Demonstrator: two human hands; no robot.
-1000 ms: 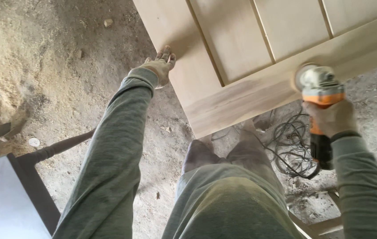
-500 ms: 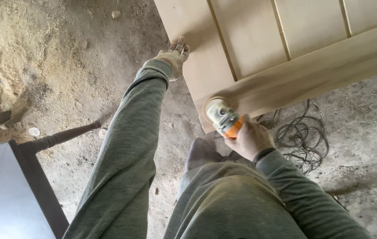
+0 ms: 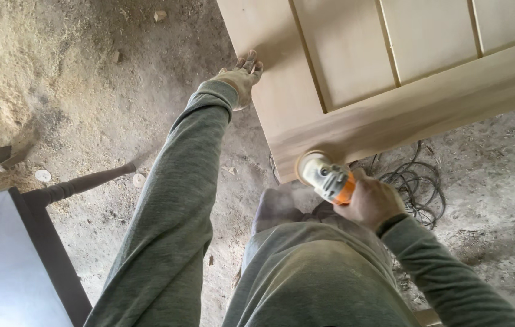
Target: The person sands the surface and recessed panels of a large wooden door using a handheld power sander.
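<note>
- The wooden door panel (image 3: 354, 66) fills the upper right of the frame: pale, sanded wood with raised vertical slats and a wide bottom rail.
- The right hand (image 3: 371, 203), just right of centre, is wrapped tight around the orange-and-grey sander (image 3: 325, 175), whose round disc meets the rail's lower edge near the corner.
- The left hand (image 3: 239, 75), top centre, lies mostly open against the panel's left edge, fingers spread, gripping nothing.
- A coiled black cable (image 3: 415, 184) lies on the dusty floor (image 3: 88, 91).

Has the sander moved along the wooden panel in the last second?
Yes. The sander in the right hand has gone from the right part of the wooden panel's lower rail leftward to its lower left corner.
</note>
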